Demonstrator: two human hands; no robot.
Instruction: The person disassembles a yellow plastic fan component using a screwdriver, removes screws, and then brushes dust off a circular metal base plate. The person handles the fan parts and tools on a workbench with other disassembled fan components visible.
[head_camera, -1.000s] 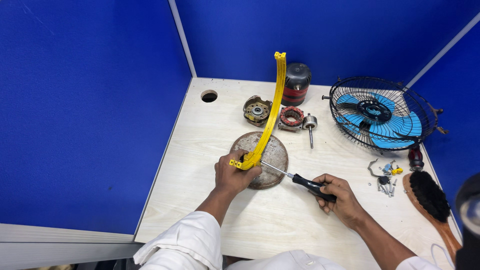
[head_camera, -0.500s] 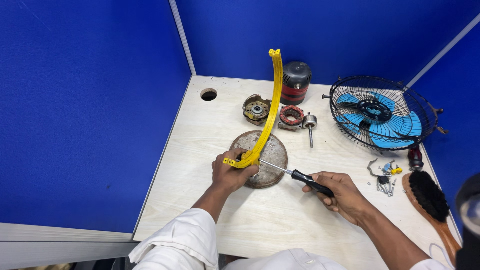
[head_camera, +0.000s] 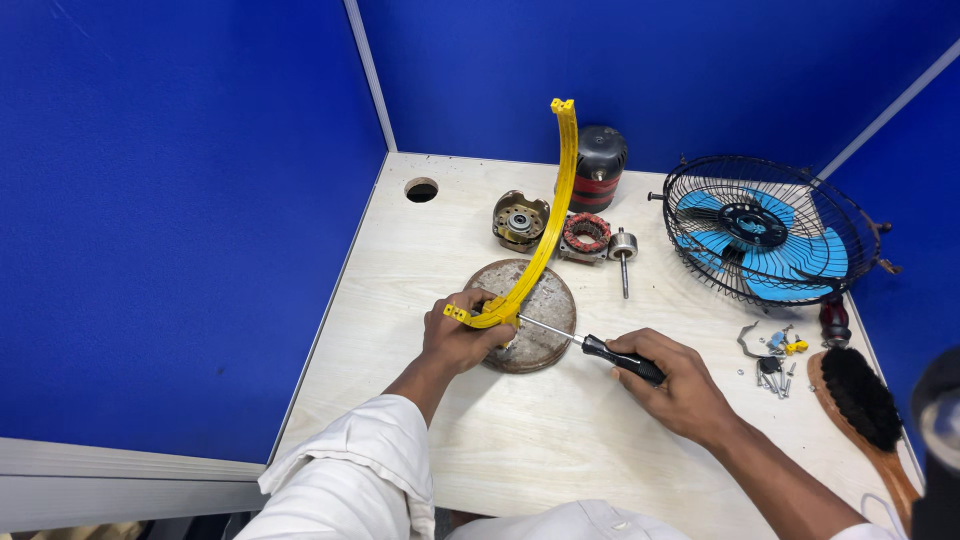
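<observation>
My left hand (head_camera: 457, 335) grips the lower end of a curved yellow plastic bracket (head_camera: 546, 225) that arcs up and away over the table. The bracket's foot rests on a round rusty metal base plate (head_camera: 545, 305). My right hand (head_camera: 680, 385) holds a black-handled screwdriver (head_camera: 590, 345) whose thin shaft points left, its tip at the bracket's foot beside my left fingers.
Behind the plate lie a motor end cover (head_camera: 520, 220), a copper-wound stator (head_camera: 586, 233), a rotor shaft (head_camera: 623, 255) and a black motor housing (head_camera: 598, 165). A caged blue fan (head_camera: 762, 240) stands right, with loose screws (head_camera: 775, 360) and a wooden brush (head_camera: 865, 415). A cable hole (head_camera: 421, 190) sits far left.
The yellow bracket has tilted slightly left with my left hand. My right hand and the screwdriver have shifted a little toward the bracket's foot.
</observation>
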